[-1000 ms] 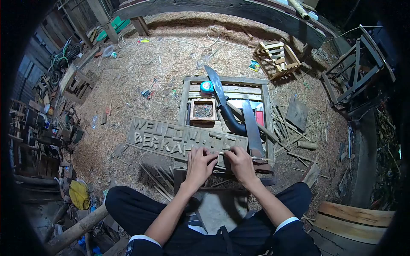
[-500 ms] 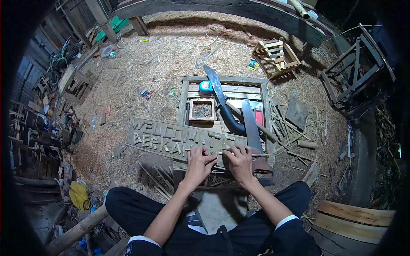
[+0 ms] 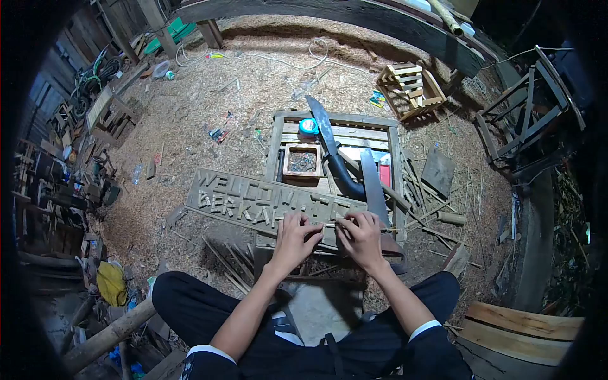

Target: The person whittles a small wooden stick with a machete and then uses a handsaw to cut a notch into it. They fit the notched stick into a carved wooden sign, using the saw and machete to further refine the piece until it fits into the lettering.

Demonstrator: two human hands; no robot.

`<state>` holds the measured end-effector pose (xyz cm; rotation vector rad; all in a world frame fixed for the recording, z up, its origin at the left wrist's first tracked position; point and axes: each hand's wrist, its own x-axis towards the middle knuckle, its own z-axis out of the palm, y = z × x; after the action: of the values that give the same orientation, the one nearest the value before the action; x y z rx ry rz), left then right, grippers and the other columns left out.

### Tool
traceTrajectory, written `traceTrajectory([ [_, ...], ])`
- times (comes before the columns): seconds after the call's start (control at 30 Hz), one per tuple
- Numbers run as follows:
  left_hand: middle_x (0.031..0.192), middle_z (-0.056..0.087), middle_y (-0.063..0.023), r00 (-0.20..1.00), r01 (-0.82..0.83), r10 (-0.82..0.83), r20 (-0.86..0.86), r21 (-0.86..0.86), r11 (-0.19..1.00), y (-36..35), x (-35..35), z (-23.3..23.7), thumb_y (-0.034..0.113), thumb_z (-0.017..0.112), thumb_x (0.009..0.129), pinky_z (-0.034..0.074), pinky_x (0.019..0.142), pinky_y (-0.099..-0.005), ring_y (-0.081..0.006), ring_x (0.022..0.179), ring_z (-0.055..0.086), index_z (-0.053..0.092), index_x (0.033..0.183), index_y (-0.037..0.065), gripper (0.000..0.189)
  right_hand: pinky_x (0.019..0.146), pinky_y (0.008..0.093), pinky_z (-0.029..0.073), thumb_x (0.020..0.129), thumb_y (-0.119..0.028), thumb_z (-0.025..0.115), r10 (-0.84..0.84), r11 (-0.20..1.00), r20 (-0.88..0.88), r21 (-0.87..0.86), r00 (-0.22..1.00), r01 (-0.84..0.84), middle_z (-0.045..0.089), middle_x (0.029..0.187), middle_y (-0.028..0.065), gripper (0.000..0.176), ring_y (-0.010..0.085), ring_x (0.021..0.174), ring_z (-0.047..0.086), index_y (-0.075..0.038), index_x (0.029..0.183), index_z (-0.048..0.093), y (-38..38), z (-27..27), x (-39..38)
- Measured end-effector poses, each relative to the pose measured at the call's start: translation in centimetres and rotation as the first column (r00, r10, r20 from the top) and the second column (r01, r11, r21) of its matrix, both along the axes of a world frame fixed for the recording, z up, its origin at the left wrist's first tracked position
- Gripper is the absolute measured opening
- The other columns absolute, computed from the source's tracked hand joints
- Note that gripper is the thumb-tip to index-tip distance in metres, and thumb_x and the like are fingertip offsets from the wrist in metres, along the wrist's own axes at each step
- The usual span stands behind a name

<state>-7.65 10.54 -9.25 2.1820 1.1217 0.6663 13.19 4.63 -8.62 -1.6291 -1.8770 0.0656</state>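
Observation:
A wooden sign board [image 3: 247,221] with raised letters made of small wood pieces lies slanted below my hands; the letters read WELCOME on top and BERKA below, with more hidden by my fingers. My left hand [image 3: 292,244] is over the board's lower right part, thumb and forefinger drawn together at one end of a thin wooden stick [image 3: 329,225]. Just to the right, my right hand [image 3: 361,239] pinches the same stick, which pokes out past the fingers. A handsaw [image 3: 375,190] lies beside my right hand, its handle end partly behind my wrist.
Behind the board, a slatted wooden table [image 3: 273,142] bears a blue tape measure [image 3: 308,126], a machete [image 3: 324,130], a black sheath-like piece [image 3: 344,177] and a small box of nails [image 3: 302,160]. Loose sticks [image 3: 430,190] lie at right. A wooden crate [image 3: 411,92] sits on the shavings-covered floor.
The view has shifted slightly. My left thumb has moved a little apart from the forefinger, and both hands stay close to the stick over the board.

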Motion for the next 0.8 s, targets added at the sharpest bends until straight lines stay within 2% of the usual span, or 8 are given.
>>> traceTrajectory([
  [0.27, 0.105, 0.055, -0.0095, 1.0, 0.009, -0.009, -0.014, -0.022, 1.0, 0.01, 0.06, 0.15, 0.025, 0.079, 0.085, 0.037, 0.098, -0.0419, -0.029, 0.107, 0.05, 0.079, 0.11, 0.015, 0.028, 0.093, 0.0425, 0.04, 0.078, -0.016, 0.079, -0.057, 0.998, -0.083, -0.014, 0.995, 0.056, 0.064, 0.103, 0.0061, 0.018, 0.0254, 0.103, 0.06, -0.012, 0.095, 0.075, 0.07, -0.32, -0.55],
  [0.33, 0.103, 0.056, -0.0089, 1.0, 0.005, -0.005, -0.006, 0.029, 1.0, 0.01, 0.08, 0.04, 0.022, 0.08, 0.084, 0.039, 0.094, -0.042, -0.0281, 0.107, 0.051, 0.08, 0.109, 0.014, 0.027, 0.093, 0.0425, 0.039, 0.078, -0.016, 0.079, -0.061, 0.998, -0.092, -0.024, 0.994, 0.059, 0.064, 0.103, 0.0063, 0.017, 0.0253, 0.103, 0.06, -0.012, 0.095, 0.075, 0.08, -0.39, -0.57],
  [0.8, 0.104, 0.056, -0.0086, 1.0, 0.007, -0.007, 0.006, -0.022, 1.0, 0.06, 0.05, 0.19, 0.023, 0.08, 0.084, 0.038, 0.097, -0.0422, -0.028, 0.108, 0.051, 0.08, 0.108, 0.012, 0.026, 0.093, 0.042, 0.04, 0.077, -0.013, 0.08, -0.064, 0.997, -0.165, -0.044, 0.984, 0.057, 0.063, 0.105, 0.0088, 0.019, 0.0272, 0.104, 0.059, -0.01, 0.095, 0.075, 0.1, -0.85, -0.67],
])
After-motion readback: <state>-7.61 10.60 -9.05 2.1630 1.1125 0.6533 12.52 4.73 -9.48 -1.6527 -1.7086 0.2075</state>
